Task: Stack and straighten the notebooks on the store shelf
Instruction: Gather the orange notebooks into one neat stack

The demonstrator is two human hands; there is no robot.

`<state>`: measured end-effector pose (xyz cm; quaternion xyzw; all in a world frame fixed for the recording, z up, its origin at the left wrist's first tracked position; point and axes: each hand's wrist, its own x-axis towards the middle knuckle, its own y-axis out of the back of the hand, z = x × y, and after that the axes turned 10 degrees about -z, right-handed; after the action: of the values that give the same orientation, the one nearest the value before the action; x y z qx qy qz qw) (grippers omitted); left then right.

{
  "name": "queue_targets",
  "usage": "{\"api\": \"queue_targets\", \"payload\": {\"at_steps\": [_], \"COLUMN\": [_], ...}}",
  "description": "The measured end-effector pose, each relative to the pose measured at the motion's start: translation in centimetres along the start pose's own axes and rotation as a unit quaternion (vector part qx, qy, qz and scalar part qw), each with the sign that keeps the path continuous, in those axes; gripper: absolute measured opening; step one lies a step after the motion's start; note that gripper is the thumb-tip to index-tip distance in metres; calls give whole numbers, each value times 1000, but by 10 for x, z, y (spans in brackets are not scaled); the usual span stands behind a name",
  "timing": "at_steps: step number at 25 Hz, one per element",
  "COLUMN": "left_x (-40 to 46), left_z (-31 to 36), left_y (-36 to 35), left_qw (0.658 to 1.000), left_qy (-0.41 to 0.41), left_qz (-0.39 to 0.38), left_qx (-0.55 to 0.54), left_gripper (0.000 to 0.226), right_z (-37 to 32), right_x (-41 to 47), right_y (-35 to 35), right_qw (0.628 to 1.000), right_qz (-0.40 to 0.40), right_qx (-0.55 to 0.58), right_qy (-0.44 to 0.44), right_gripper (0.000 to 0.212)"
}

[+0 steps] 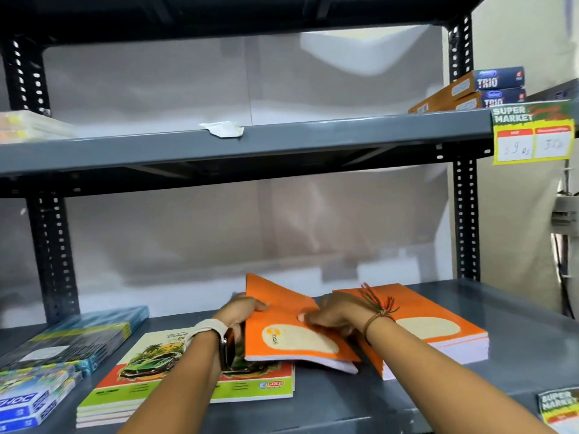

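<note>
1. The grey shelf (338, 399) carries the notebooks.
2. Car-cover notebooks (150, 371) lie stacked left of centre.
3. An orange stack (438, 327) lies flat on the right.
4. A skewed orange bundle (291, 339) sits between them, overlapping the car-cover notebooks.
5. The left hand (241, 311) grips its left edge; the right hand (335, 314) grips its right edge, thumb on the cover.

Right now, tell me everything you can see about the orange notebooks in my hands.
The orange notebooks are a bundle with paper covers, a cream oval panel and white page edges. They sit askew and tilted, near edge over the car-cover stack, beside the orange stack. The left hand grips their left edge; the right hand holds the right.
</note>
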<state>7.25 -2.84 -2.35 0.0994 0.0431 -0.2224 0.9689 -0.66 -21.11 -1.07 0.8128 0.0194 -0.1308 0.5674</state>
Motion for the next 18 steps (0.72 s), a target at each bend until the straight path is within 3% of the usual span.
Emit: {"api": "queue_targets", "payload": {"at_steps": [3,7,11,14,18], "left_x": [0,20,37,47,53], "left_z": [18,39,43,33,27], "left_y": [-3,-41,-101,-133,-160], "left_qw": [989,986,991,998,995], "left_qy": [0,-7,15,27,20], "left_qz": [-18,-30,-48,-59,-38], "left_qx": [-146,-165,-126,-18,85], "left_gripper": [22,12,7,6,13], "right_z": [24,76,145,186,217], "right_x": [2,-3,-10,-15,-18], "right_y": [23,57,79,79,66], "right_qw": [983,899,869,870,879], "right_qz": [99,133,185,165,129], "right_qx": [149,411,457,463,458], "right_qy": [34,75,55,38,-7], "right_gripper": [52,45,33,16,20]}}
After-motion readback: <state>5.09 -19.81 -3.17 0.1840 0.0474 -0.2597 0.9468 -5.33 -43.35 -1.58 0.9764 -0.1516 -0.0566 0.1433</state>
